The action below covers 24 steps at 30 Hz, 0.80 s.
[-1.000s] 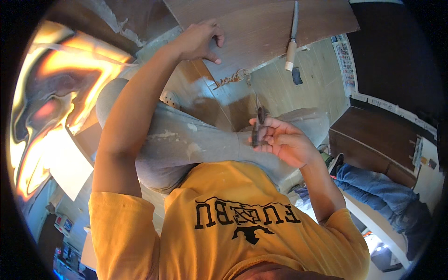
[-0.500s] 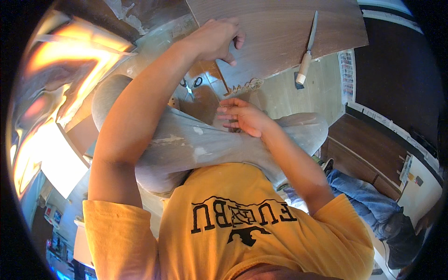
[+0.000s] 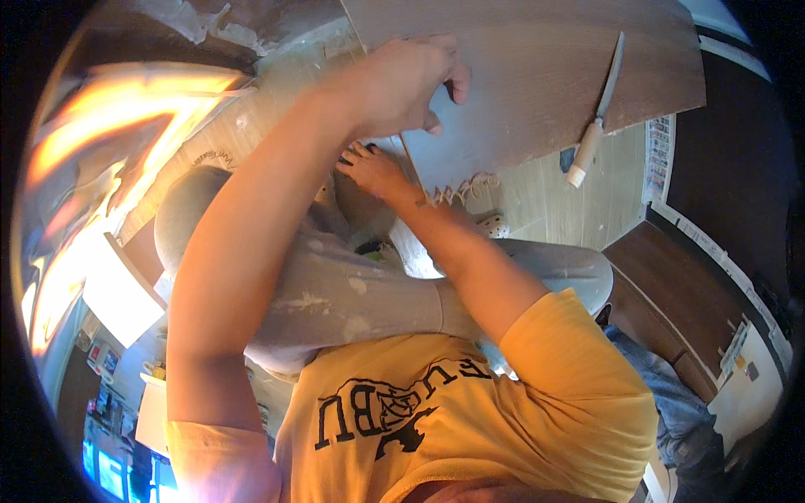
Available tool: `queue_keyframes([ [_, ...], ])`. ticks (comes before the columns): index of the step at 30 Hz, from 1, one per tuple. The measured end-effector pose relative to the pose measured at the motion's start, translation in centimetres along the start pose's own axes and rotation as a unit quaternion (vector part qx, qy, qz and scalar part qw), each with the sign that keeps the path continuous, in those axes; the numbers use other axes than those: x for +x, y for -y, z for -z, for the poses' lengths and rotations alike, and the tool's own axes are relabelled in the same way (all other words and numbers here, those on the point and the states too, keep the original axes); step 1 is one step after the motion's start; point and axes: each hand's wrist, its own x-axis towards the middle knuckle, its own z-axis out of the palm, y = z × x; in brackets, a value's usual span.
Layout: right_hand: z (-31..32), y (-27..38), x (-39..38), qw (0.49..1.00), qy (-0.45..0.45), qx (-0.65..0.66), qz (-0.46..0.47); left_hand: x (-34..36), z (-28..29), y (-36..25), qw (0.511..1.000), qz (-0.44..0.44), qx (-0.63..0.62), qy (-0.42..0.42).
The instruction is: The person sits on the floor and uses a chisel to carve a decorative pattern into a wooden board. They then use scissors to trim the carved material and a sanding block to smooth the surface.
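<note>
My left hand (image 3: 419, 80) is over the left side of a brown wood panel (image 3: 520, 92). Its thumb stands apart from the bent fingers and it holds nothing that I can see. Below it, beside the panel's near-left corner, my right hand (image 3: 379, 174) is closed over black-handled scissors. Only dark bits of their handles (image 3: 347, 154) show at the fingertips; the blades are hidden. Across the panel's near right edge lies a knife (image 3: 597, 117) with a narrow blade and pale wooden handle. A pale curled strip (image 3: 470, 186) lies along the near edge.
My bent legs (image 3: 360, 285) in grey, stained trousers are just below the hands. A pale perforated clog (image 3: 495, 225) shows on the floor. Someone's jeans-clad leg (image 3: 671, 394) is at lower right. A dark cabinet (image 3: 662, 293) is to the right. Bright orange glare fills the left.
My right hand has moved forward and left, from over my lap to the scissors, which lay uncovered before. My left hand stays over the panel. The whole view has shifted slightly.
</note>
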Motion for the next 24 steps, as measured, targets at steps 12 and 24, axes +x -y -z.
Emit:
queue_keyframes([
  [12, 5.0, -2.3, -5.2, 0.976, -0.063, 0.032, -0.207, 0.1, 0.3, -0.5, 1.000, 0.018, 0.009, 0.007],
  [24, 1.3, -6.7, -7.5, 0.980, 0.023, -0.192, 0.040, 0.0, 0.2, -0.5, 1.000, 0.008, 0.010, 0.007],
])
